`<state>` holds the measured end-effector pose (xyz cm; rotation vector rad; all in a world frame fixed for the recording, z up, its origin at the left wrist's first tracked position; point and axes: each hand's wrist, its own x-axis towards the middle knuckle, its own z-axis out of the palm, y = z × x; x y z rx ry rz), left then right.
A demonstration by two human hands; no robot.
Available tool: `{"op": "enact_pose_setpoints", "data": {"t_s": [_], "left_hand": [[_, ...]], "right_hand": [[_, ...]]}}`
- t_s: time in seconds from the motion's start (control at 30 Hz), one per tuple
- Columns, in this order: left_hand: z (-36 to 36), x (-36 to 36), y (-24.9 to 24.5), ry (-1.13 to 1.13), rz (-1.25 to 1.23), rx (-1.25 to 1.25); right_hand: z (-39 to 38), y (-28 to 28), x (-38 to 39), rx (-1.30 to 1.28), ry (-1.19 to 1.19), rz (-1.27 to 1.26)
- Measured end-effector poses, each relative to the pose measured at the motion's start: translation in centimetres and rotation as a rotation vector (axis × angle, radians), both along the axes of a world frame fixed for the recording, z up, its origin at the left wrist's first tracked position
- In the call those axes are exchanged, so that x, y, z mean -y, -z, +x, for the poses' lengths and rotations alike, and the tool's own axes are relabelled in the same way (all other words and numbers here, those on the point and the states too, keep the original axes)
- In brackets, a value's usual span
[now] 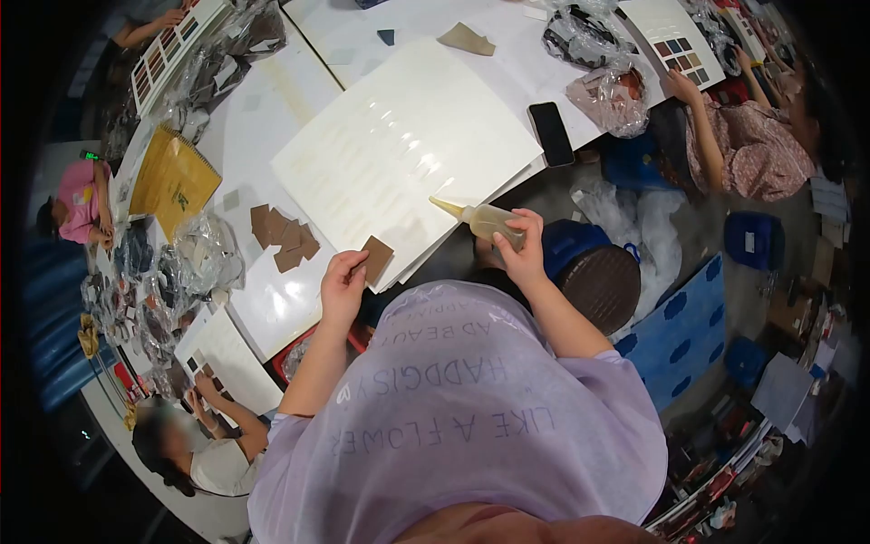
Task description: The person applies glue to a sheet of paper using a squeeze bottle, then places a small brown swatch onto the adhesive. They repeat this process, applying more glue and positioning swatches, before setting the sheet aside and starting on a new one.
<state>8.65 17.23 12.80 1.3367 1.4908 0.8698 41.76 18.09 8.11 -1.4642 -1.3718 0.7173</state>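
Note:
My left hand (pixel 343 283) pinches a brown swatch (pixel 377 260) at the near left corner of a stack of white sheets (pixel 362 163). In my right hand (pixel 523 245) is a squeeze bottle (pixel 492 222) with a long yellowish nozzle, its tip close over the top sheet's near side. Rows of shiny wet-looking marks run across that sheet. A loose pile of brown swatches (pixel 283 238) lies on the table left of the stack.
A black phone (pixel 551 133) lies at the stack's right. Plastic bags of swatches (pixel 208 249) crowd the left side, near a yellow spiral notebook (pixel 174 179). Several people work around the table with swatch boards (pixel 675 45). A round brown-topped stool (pixel 598 288) stands at my right.

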Motion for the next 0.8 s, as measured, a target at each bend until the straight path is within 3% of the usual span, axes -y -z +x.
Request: {"op": "enact_pose_setpoints", "data": {"t_s": [0.07,0.17,0.3,0.33,0.43,0.47,0.5,0.6,0.8], "left_hand": [[0.3,-0.2,0.0,-0.002,0.001,0.012],[0.6,-0.4,0.0,-0.007,-0.008,0.017],[1.3,-0.5,0.3,-0.006,-0.003,0.025],[1.5,-0.5,0.3,-0.007,0.001,0.034],[1.9,-0.8,0.1,-0.006,-0.019,0.016],[2.1,-0.8,0.1,-0.013,-0.014,0.016],[2.4,-0.9,0.1,-0.019,-0.009,0.017],[2.9,-1.0,0.0,-0.018,-0.046,0.028],[4.2,-1.3,0.1,-0.019,-0.015,-0.008]], "right_hand": [[0.5,-0.3,0.2,-0.049,0.065,0.003],[1.7,-0.9,0.2,0.082,0.103,-0.014],[1.8,-0.3,0.8,0.039,-0.055,-0.038],[1.7,-0.1,1.0,-0.003,-0.077,-0.060],[2.8,1.1,0.3,-0.448,0.101,-0.180],[3.8,1.3,-0.2,-0.470,0.142,-0.174],[4.7,1.2,-1.0,-0.425,0.176,-0.130],[7.5,1.3,-2.9,0.029,0.191,0.025],[7.7,0.5,-2.4,0.060,-0.031,-0.014]]}}
